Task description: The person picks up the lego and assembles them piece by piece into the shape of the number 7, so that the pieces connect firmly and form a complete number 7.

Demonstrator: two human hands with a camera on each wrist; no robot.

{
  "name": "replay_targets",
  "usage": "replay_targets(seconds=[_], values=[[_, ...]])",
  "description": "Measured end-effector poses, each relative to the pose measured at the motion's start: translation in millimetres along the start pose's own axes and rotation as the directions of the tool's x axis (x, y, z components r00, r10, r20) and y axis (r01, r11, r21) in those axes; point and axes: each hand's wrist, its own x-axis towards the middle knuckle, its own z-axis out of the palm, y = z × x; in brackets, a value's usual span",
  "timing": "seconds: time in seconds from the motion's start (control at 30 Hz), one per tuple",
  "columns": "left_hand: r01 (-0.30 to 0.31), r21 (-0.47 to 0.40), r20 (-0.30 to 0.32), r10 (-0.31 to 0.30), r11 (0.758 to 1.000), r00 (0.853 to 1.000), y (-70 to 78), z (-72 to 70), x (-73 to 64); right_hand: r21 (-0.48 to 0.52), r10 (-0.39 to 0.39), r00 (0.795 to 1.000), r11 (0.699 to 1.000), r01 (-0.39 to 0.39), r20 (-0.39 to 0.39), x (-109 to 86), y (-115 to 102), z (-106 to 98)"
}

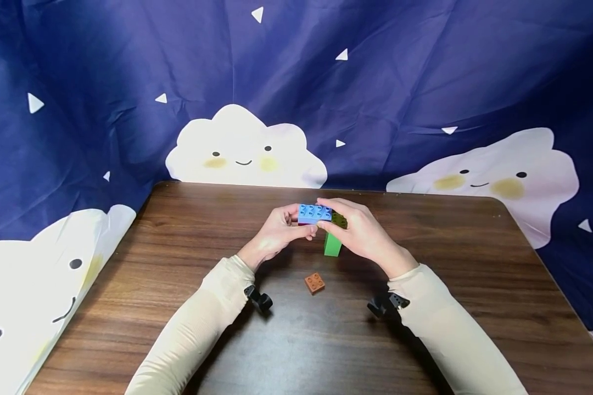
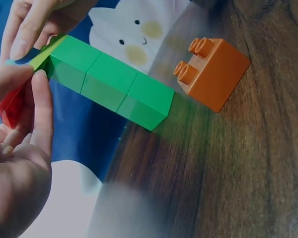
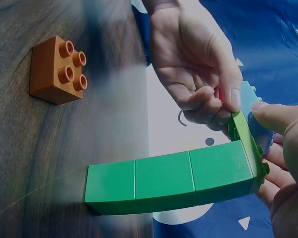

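Note:
A tower of three green bricks (image 3: 164, 173) stands on the table, slightly tilted in the wrist views. Across its top lies a lime-green plate (image 3: 246, 139) with studs. Over the plate sits a long blue brick (image 1: 314, 215), its studs facing up in the head view. My right hand (image 1: 364, 230) pinches the blue brick between thumb and fingers at its right end. From the left, my left hand (image 1: 277, 231) grips a red brick (image 2: 11, 108) below the blue one, fingertips right at the lime plate. The red brick is mostly hidden by fingers.
An orange-brown brick (image 1: 314, 283) with studs up lies on the wooden table (image 1: 178, 307), nearer than the tower. Behind the table's far edge hangs a dark blue cloth (image 1: 296, 71) printed with white clouds. Small black cameras (image 1: 259, 300) are worn on both wrists.

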Motion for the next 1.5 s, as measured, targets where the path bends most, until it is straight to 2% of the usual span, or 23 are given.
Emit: replay_targets(seconds=[0.33, 0.87, 1.2, 1.5], values=[[-0.004, 0.018, 0.007, 0.004, 1.000, 1.000, -1.1, -1.8, -0.2, 0.018, -0.023, 0.997, 1.000, 0.025, -0.067, -7.8, 4, -4], [-0.008, 0.040, 0.000, 0.008, 0.999, 1.000, -0.9, -2.0, 1.8, -0.012, -0.018, 0.991, 1.000, 0.016, -0.134, -27.1, 7, -15], [-0.008, 0.061, 0.007, 0.007, 0.998, 1.000, -1.2, -2.5, 0.3, -0.023, -0.084, 0.966, 0.997, 0.080, -0.244, -36.1, 10, -12], [0.002, 0.040, 0.002, -0.002, 0.999, 1.000, -1.4, -1.2, -0.2, -0.009, -0.078, 0.964, 0.997, 0.078, -0.255, -45.9, 6, -16]])
